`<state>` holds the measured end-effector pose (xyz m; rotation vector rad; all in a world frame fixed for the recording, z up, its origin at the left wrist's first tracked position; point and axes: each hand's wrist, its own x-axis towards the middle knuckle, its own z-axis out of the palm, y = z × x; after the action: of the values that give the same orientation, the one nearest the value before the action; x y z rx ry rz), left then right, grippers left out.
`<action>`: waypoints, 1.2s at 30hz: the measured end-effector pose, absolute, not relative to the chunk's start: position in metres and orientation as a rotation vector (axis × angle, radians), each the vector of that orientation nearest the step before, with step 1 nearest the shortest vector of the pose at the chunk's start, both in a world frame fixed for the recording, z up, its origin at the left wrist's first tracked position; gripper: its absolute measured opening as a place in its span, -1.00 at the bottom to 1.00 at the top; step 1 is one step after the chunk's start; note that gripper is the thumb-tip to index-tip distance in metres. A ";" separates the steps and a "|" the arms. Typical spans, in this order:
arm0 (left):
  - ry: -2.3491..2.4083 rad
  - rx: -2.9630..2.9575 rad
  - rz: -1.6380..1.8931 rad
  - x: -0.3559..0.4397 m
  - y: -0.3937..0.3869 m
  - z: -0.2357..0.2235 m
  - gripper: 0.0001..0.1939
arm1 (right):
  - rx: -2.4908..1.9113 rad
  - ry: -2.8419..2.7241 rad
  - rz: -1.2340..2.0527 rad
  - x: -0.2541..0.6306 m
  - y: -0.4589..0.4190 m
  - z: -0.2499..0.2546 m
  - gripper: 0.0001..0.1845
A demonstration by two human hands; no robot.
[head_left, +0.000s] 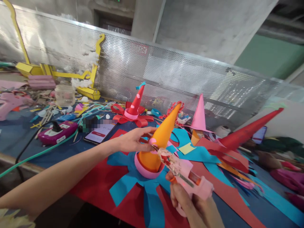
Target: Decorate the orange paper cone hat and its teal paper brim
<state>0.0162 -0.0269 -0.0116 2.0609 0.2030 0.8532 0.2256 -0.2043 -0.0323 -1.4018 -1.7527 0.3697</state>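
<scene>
My right hand (190,201) grips a pink hot glue gun (182,171), its nozzle pointing up and left against the side of an orange paper cone (163,133). Closed around the cone's left side is my left hand (133,139), with its fingertips by a small pink paper piece (153,141) close to the nozzle. The cone leans right and stands inside a pink paper ring (140,169). Blue looped paper strips (127,188) spread out around that ring, over a red paper sheet (95,186).
Behind stand a red cone hat (136,103), a pink cone (199,115) and a long red cone (249,129). To the left lie a phone (99,133), a purple power strip (58,134) and cables. A perforated metal panel (166,72) edges the table.
</scene>
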 end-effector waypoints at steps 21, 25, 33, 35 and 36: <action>0.356 1.975 0.879 0.021 -0.021 -0.008 -0.49 | -1.251 -1.752 -0.438 0.225 -0.214 -0.036 -0.78; 0.378 2.005 0.892 0.023 -0.026 -0.004 -0.49 | -1.354 -1.728 -0.646 0.229 -0.215 -0.035 -0.67; 0.408 2.014 0.870 0.018 -0.029 -0.006 -0.45 | -1.418 -1.714 -0.571 0.238 -0.216 -0.030 -0.76; 0.401 2.006 0.868 0.014 -0.027 -0.010 -0.38 | -1.435 -1.729 -0.573 0.239 -0.215 -0.031 -0.74; 0.398 1.997 0.879 0.013 -0.026 -0.012 -0.35 | -1.443 -1.746 -0.581 0.240 -0.214 -0.031 -0.73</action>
<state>0.0126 -0.0257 -0.0116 1.9967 0.3978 0.8786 0.2403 -0.2141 -0.0310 -1.4433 -1.7460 -0.5812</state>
